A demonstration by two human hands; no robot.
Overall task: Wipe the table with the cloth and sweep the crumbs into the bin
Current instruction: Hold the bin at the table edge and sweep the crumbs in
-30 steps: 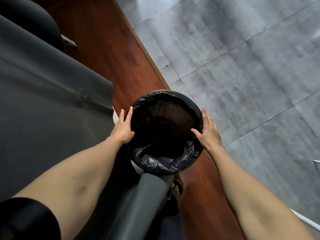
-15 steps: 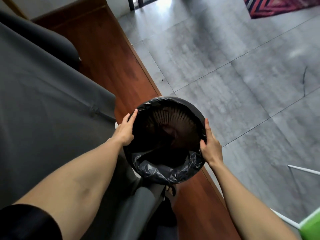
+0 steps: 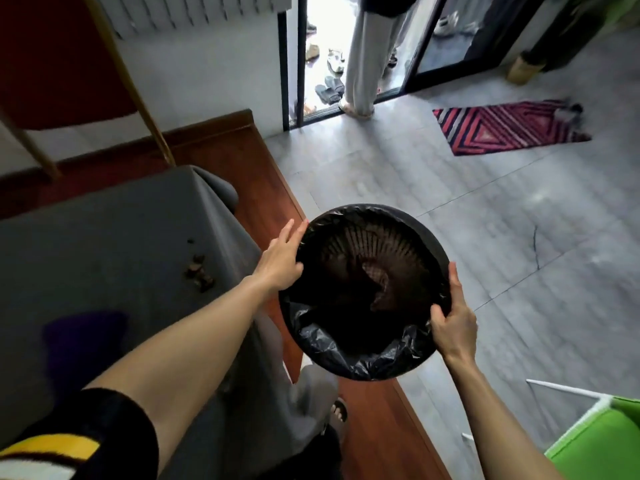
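Observation:
A round bin [image 3: 429, 244] lined with a black bag hangs in the air right of the table, held between both hands. My left hand [image 3: 282, 259] presses flat against its left rim, fingers extended. My right hand [image 3: 453, 323] grips the near right rim, thumb curled inside over the bag. The table [image 3: 104, 244] under a grey cover lies at the left, with a small heap of brown crumbs [image 3: 199, 271] near its right edge. A blurred dark purple cloth [image 3: 83, 344] rests on the table's near part.
A person in light trousers [image 3: 363, 64] stands in the doorway at the back, shoes behind them. A red striped mat [image 3: 505, 128] lies on the grey tiles. A green chair [image 3: 602, 441] sits at the bottom right. My foot [image 3: 337, 414] stands on the wood floor strip.
Both hands have lifted the bin up off the floor and to the right. My view has risen, bringing the crumbs, cloth, doorway and mat into sight. My right thumb now hooks inside the rim.

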